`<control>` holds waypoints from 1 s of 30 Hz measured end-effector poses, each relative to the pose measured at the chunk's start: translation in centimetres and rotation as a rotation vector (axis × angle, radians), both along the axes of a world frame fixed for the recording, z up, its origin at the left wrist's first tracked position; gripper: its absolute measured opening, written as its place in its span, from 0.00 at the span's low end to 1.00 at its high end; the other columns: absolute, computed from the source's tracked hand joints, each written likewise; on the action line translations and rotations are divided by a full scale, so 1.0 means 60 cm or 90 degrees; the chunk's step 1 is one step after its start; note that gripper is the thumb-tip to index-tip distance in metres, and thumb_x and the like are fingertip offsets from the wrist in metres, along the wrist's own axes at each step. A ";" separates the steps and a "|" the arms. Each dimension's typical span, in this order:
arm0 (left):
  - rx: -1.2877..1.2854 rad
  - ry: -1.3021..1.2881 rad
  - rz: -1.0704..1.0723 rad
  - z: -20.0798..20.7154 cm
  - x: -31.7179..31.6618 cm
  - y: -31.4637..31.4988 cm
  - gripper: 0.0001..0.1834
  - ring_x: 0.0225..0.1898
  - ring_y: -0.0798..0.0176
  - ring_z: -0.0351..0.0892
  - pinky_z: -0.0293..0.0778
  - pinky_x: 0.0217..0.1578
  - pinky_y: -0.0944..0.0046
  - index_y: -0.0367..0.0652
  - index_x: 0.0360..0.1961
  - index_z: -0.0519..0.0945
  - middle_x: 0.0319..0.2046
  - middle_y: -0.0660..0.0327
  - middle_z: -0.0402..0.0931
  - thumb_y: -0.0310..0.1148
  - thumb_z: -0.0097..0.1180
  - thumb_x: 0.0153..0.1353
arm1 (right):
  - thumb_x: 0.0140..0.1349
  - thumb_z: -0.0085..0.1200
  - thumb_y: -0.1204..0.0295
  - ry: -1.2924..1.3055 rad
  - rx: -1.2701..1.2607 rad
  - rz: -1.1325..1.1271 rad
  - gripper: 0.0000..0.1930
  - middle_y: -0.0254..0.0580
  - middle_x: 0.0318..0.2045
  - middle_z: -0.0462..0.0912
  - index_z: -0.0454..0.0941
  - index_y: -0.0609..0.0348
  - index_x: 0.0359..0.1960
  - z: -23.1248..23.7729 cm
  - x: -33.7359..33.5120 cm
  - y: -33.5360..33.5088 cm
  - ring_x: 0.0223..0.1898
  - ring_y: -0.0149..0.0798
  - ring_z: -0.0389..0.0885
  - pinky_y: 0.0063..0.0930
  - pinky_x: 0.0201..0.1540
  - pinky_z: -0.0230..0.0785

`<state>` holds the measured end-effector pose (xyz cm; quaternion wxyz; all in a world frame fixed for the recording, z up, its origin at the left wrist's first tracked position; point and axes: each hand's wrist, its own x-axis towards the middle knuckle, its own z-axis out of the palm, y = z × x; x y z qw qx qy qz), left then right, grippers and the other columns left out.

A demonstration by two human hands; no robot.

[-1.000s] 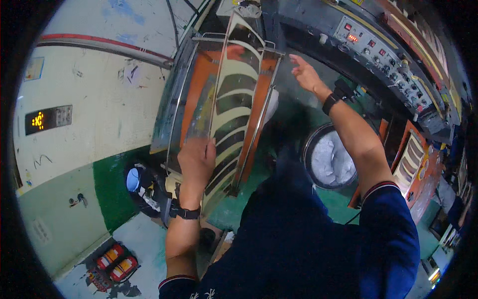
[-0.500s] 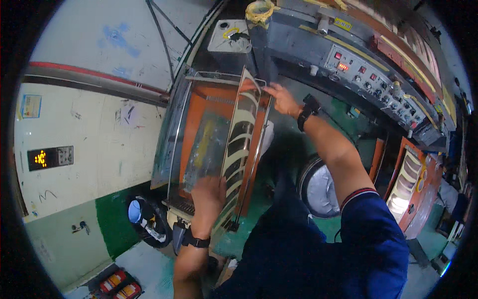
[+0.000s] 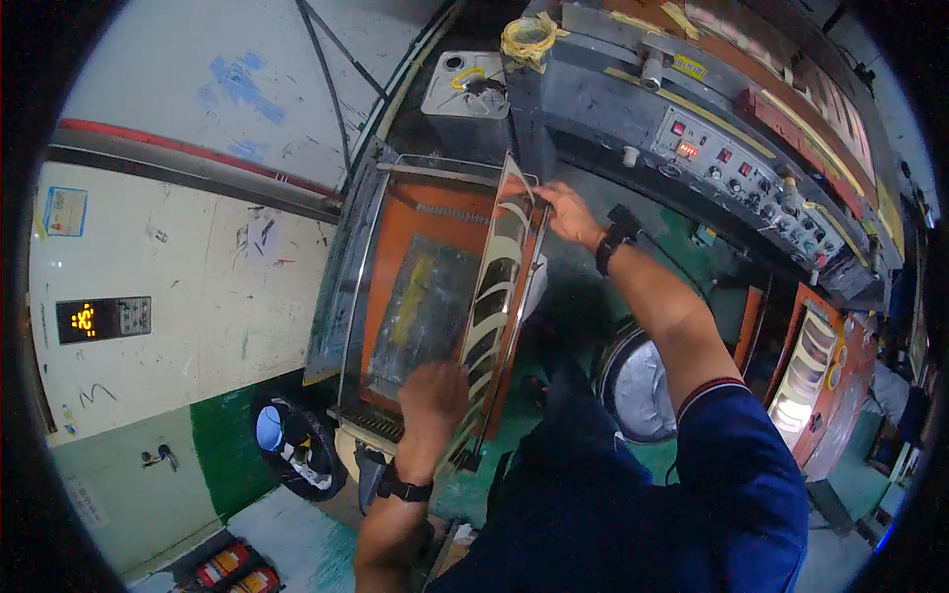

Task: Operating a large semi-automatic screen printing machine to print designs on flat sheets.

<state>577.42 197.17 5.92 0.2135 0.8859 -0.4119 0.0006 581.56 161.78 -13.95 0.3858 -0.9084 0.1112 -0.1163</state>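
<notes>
A thin, glossy sheet with curved cream bands (image 3: 507, 247) stands steeply on edge between my hands, along the right side of a metal rack (image 3: 352, 287). My left hand (image 3: 433, 400) is closed at the sheet's near end, its fingers partly hidden. At the far corner, my right hand (image 3: 570, 212) pinches the sheet's edge between thumb and fingers. Inside the rack lies an orange board (image 3: 384, 252) bearing a grey, yellow-smeared plate (image 3: 420, 306). Both wrists wear dark bands.
A machine with a control panel (image 3: 736, 173) runs along the far right. A round drum (image 3: 643, 381) stands right of my legs. The black bin (image 3: 297, 450) sits left of the rack, below a cream cabinet (image 3: 188, 257). A white-topped container (image 3: 465, 84) is beyond.
Both hands and the banded sheet have shifted a little to the right, away from the plate in the rack. The whole view has also moved slightly.
</notes>
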 end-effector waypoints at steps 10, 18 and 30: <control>0.060 0.006 -0.005 -0.035 -0.012 -0.043 0.11 0.24 0.48 0.76 0.72 0.24 0.51 0.42 0.26 0.77 0.21 0.55 0.74 0.37 0.56 0.58 | 0.50 0.55 0.73 0.000 0.006 -0.009 0.30 0.59 0.48 0.74 0.67 0.60 0.58 -0.012 0.008 -0.003 0.52 0.61 0.69 0.44 0.55 0.63; 0.110 0.086 0.007 -0.072 -0.018 -0.033 0.13 0.29 0.46 0.75 0.73 0.28 0.52 0.41 0.29 0.74 0.27 0.52 0.73 0.41 0.54 0.58 | 0.51 0.56 0.70 -0.008 -0.065 -0.137 0.29 0.59 0.44 0.76 0.65 0.69 0.56 -0.037 -0.084 0.037 0.52 0.59 0.70 0.46 0.54 0.65; 0.080 0.110 0.143 -0.139 -0.090 0.128 0.17 0.37 0.45 0.74 0.71 0.42 0.48 0.40 0.40 0.76 0.35 0.50 0.76 0.40 0.59 0.54 | 0.54 0.58 0.53 0.266 -0.176 0.053 0.22 0.55 0.39 0.80 0.78 0.60 0.40 -0.010 -0.105 0.118 0.39 0.55 0.79 0.45 0.44 0.72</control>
